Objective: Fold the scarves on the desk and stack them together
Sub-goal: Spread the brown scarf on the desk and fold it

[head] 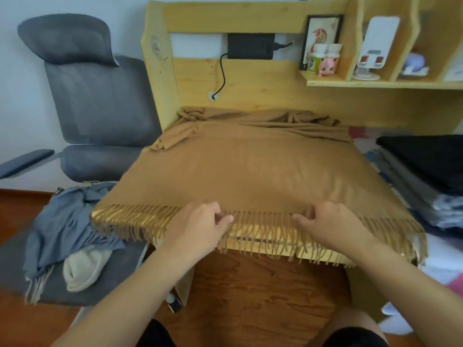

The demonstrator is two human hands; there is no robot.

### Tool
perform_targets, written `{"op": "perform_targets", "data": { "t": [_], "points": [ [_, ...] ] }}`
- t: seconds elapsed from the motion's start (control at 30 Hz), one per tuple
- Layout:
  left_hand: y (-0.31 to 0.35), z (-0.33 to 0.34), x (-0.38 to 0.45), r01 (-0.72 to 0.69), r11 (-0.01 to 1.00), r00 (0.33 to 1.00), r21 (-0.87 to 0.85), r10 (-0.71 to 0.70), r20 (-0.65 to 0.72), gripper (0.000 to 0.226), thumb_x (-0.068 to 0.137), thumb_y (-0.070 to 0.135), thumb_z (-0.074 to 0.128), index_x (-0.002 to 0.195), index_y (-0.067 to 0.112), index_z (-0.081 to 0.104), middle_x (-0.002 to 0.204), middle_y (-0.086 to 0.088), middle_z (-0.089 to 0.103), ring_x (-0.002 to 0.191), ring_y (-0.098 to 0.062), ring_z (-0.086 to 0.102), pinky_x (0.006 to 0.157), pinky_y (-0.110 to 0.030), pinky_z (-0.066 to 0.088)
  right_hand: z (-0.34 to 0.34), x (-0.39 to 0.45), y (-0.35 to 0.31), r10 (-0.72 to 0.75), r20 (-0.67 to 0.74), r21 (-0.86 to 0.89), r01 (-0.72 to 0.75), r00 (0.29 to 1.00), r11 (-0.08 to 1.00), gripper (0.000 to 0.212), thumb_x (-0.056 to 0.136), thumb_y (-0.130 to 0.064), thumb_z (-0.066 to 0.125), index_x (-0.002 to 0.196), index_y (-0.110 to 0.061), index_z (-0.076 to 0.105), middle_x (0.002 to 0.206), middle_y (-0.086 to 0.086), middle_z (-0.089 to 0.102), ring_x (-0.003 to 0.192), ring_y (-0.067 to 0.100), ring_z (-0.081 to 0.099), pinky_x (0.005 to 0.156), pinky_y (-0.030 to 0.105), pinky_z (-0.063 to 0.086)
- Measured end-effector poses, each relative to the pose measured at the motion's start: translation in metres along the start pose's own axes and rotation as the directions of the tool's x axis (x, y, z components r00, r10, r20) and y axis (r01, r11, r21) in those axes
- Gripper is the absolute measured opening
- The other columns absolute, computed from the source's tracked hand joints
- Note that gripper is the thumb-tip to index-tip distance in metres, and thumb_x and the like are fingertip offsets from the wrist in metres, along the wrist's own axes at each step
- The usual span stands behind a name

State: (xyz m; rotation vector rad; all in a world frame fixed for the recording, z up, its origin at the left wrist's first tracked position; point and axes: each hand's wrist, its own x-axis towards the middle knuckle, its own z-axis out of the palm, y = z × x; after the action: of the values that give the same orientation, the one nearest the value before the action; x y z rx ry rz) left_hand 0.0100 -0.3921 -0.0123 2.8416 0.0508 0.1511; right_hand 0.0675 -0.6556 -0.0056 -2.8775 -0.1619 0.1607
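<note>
no readable text anywhere. bottle [316, 61] labels on the shelf [375, 83] are too blurred to make out, white stand [373, 46] has red marks only, framed picture [322, 36] shows no legible writing.

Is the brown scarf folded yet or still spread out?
Spread out: the brown scarf covers the desk, far end bunched, fringe overhanging the near edge.

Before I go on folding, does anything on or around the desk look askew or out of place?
Yes. The far end of the brown scarf is bunched and wrinkled against the desk's back panel, not flat. A blue-grey scarf lies crumpled on the stool to the left, off the desk. Both hands, left and right, pinch the fringed near edge.
</note>
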Motion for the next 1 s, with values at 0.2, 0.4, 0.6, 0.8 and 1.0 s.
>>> {"op": "perform_targets", "data": {
  "t": [0.2,0.4,0.6,0.8,1.0],
  "points": [
    [0.009,0.016,0.007,0.104,0.991,0.987,0.087,-0.114,0.112,0.032,0.103,0.050,0.052,0.084,0.024,0.057,0.076,0.005,0.059,0.072,-0.015,0.055,0.069,-0.037,0.045,0.017,0.015,-0.007,0.107,0.067,0.000,-0.107,0.992,0.994,0.036,0.099,-0.041,0.055,0.078,-0.014,0.067,0.068,0.001,0.069,0.064,0.017,0.068,0.059,0.030,0.055],
    [0.007,0.006,0.012,0.124,0.990,0.987,-0.070,-0.116,0.116,0.032,0.104,0.044,0.051,0.079,0.027,0.058,0.068,0.007,0.061,0.071,-0.013,0.058,0.086,-0.041,0.044,0.004,0.013,-0.007,0.138,0.096,0.184,-0.154,0.986,0.971,0.032,0.100,-0.026,0.053,0.070,-0.013,0.059,0.067,0.000,0.061,0.057,0.017,0.055,0.064,0.034,0.058],
    [0.017,-0.029,0.007,0.176,0.810,0.984,-0.560,-0.126,0.127,0.035,0.104,0.041,0.052,0.083,0.017,0.064,0.045,0.011,0.043,0.039,-0.005,0.039,0.052,-0.026,0.033,0.001,0.005,-0.019,0.058,-0.038,0.177,-0.051,0.998,0.983,0.024,0.096,-0.042,0.059,0.096,-0.018,0.056,0.086,-0.002,0.063,0.074,0.016,0.063,0.068,0.035,0.058],
    [0.008,-0.042,0.005,0.115,0.819,0.992,-0.562,-0.069,0.102,0.030,0.103,0.038,0.056,0.084,0.019,0.071,0.053,0.005,0.052,0.037,-0.007,0.037,0.046,-0.025,0.031,0.028,0.017,-0.023,-0.119,-0.231,-0.046,0.111,0.966,0.993,0.028,0.093,-0.022,0.061,0.120,-0.015,0.057,0.109,0.006,0.064,0.095,0.029,0.063,0.084,0.044,0.056],
    [-0.009,-0.024,0.004,0.068,0.938,0.994,-0.340,-0.033,0.107,0.021,0.101,0.040,0.057,0.093,0.023,0.066,0.079,0.008,0.064,0.072,-0.012,0.061,0.068,-0.034,0.052,0.031,0.019,-0.013,-0.227,-0.440,-0.092,0.208,0.869,0.974,0.019,0.085,0.000,0.059,0.090,-0.009,0.075,0.079,0.002,0.059,0.069,0.025,0.059,0.069,0.042,0.056]
  ]
}}
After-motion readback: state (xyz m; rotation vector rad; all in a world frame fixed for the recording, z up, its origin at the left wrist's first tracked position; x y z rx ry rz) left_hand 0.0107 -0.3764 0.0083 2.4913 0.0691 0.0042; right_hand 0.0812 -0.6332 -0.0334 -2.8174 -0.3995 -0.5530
